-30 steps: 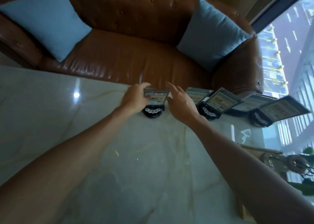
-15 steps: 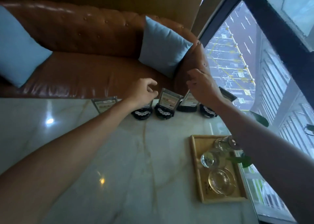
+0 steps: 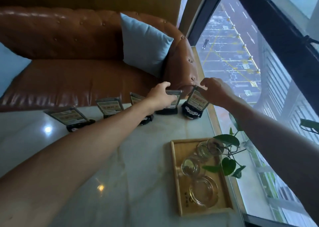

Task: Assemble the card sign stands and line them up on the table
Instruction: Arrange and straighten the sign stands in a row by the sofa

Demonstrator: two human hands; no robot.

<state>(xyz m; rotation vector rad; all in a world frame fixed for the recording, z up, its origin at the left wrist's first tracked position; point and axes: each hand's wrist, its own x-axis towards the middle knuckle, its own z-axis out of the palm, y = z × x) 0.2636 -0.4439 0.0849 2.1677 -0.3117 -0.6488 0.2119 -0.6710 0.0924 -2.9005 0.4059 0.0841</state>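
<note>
Several card sign stands with black bases stand in a row along the far edge of the marble table (image 3: 131,166). My left hand (image 3: 161,95) grips the top of the second stand from the right (image 3: 170,104). My right hand (image 3: 214,90) pinches the top edge of the rightmost stand (image 3: 194,104), near the window. Further left are the leftmost stand (image 3: 69,117), another stand (image 3: 109,107) and a stand (image 3: 136,99) partly hidden behind my left forearm.
A wooden tray (image 3: 176,180) holding a glass jar, a glass cup and a glass ashtray sits at the table's right side. A leafy plant (image 3: 227,157) hangs over it. A brown leather sofa (image 3: 77,57) with a blue cushion (image 3: 145,44) lies beyond the table; the window (image 3: 241,51) is at right.
My view has swung to the right along the row. Both hands moved right from the earlier stands and now hold the two stands nearest the window.
</note>
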